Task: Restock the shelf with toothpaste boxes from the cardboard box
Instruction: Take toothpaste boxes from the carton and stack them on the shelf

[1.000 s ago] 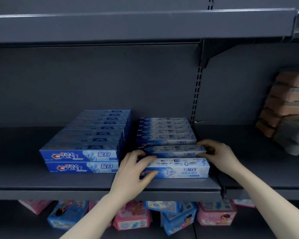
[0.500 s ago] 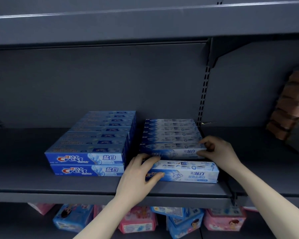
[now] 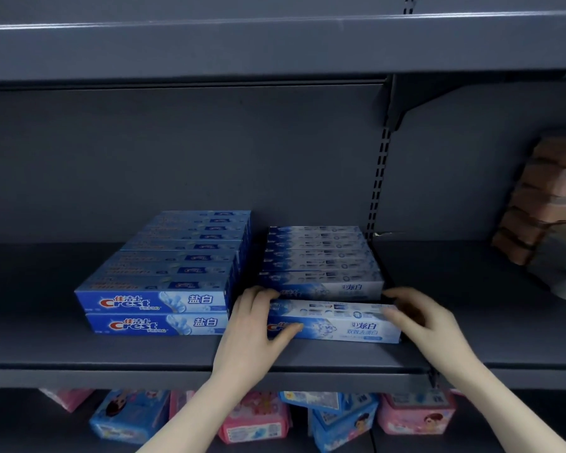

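Observation:
A white-and-blue toothpaste box (image 3: 337,322) lies lengthwise at the front of the dark shelf (image 3: 177,354). My left hand (image 3: 255,325) grips its left end, thumb on the front face and fingers over the top. My right hand (image 3: 419,318) grips its right end with curled fingers. Behind it sits a stack of the same white-blue boxes (image 3: 321,256). To the left stands a two-high stack of blue Crest boxes (image 3: 170,282). The cardboard box is out of view.
The shelf above (image 3: 275,44) overhangs the work area. Brown and grey packs (image 3: 549,204) are stacked on the neighbouring shelf at the right. Pink and blue packets (image 3: 255,420) fill the shelf below. A slotted upright (image 3: 378,178) divides the bays.
My right hand has come forward from the second box behind onto the right end of the front box. The left hand keeps its hold on the left end. The camera shifted slightly.

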A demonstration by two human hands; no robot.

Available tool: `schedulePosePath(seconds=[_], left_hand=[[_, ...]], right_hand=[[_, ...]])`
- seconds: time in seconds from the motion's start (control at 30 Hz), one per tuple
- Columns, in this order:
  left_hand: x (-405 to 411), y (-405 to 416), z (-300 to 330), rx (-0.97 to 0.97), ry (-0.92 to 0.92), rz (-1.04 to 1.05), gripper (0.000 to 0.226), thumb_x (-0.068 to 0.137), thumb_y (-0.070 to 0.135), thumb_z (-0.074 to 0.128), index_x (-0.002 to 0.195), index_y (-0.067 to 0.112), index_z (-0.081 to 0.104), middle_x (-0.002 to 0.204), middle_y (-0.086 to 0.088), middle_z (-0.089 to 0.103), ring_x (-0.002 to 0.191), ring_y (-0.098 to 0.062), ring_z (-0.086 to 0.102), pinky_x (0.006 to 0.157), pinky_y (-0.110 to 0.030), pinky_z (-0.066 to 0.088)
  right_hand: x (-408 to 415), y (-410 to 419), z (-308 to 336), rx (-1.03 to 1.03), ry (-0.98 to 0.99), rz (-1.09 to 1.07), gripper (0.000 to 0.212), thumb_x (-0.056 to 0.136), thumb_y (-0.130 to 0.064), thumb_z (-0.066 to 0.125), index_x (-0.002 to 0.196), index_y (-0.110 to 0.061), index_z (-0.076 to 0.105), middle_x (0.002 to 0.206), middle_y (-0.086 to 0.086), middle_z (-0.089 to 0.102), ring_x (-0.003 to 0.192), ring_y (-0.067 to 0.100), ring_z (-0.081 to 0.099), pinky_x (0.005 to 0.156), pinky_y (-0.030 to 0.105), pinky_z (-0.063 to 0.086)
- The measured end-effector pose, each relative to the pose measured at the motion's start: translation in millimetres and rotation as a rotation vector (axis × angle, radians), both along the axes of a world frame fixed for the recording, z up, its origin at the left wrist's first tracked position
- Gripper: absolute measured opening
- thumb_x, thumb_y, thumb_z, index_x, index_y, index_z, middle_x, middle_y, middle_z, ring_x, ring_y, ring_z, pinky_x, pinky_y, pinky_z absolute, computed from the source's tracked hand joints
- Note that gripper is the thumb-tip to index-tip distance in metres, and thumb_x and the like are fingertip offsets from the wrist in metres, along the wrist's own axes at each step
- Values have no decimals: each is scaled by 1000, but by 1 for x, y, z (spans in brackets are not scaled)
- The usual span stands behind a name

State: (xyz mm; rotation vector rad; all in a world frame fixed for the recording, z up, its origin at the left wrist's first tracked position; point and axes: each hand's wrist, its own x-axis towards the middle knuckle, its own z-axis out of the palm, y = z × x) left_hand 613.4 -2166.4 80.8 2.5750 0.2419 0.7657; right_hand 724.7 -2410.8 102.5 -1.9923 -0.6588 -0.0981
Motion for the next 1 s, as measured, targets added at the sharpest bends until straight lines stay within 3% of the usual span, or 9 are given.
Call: schedulePosePath(seconds=[0.1,0.2,0.33,0.57,0.7,0.8,1.0], left_hand=[[0,0,-1,38,-54,0,53,77,54,54,114,16,56,117,0,51,110,-13,42,93,-20,32],[1,1,-3,99,-110,-2,48,78,53,50,107,16,58,109,0,56,102,-12,42,88,-20,32],[2,1,-5,120,-119,-8,45,79,51,49,104,15,60,105,0,57,100,-12,42,87,-22,33],[4,0,-8,152,-118,4,43,84,47,43,108,14,59,112,-1,55,105,-12,43,91,-25,41],[7,-1,-9,176,-119,21,32,84,27,61,110,10,60,117,-7,57,110,-23,54,94,-32,44],[10,-1,-11,197,-81,44,34,83,16,64,116,9,59,125,-9,57,119,-27,52,97,-41,46],[13,-2,-12,216,-16,73,45,83,7,65,126,8,54,135,-12,51,128,-29,46,101,-38,37]], right_hand=[[-9,-4,-7,-23,-69,-19,31,74,-28,77,95,-41,59,90,-11,60,85,2,56,71,7,40],[-12,-2,-10,-82,-142,-27,34,66,-46,71,96,-48,54,97,-19,55,96,-5,52,78,3,36],[-11,1,-11,-104,-167,-70,41,71,-19,80,97,-40,56,102,-16,51,97,-5,52,77,6,35],[-10,10,-8,-140,-187,-126,34,73,-17,78,102,-26,64,100,-10,51,84,7,56,71,15,36],[-9,17,-4,-179,-193,-168,39,74,-18,77,110,-22,63,103,-5,50,84,12,56,74,22,38],[-8,24,-3,-201,-168,-205,53,74,-19,76,123,-20,55,110,0,49,99,22,56,78,27,40],[0,32,-7,-249,-43,-185,81,81,-26,70,147,-17,23,141,7,44,125,27,47,89,31,41]])
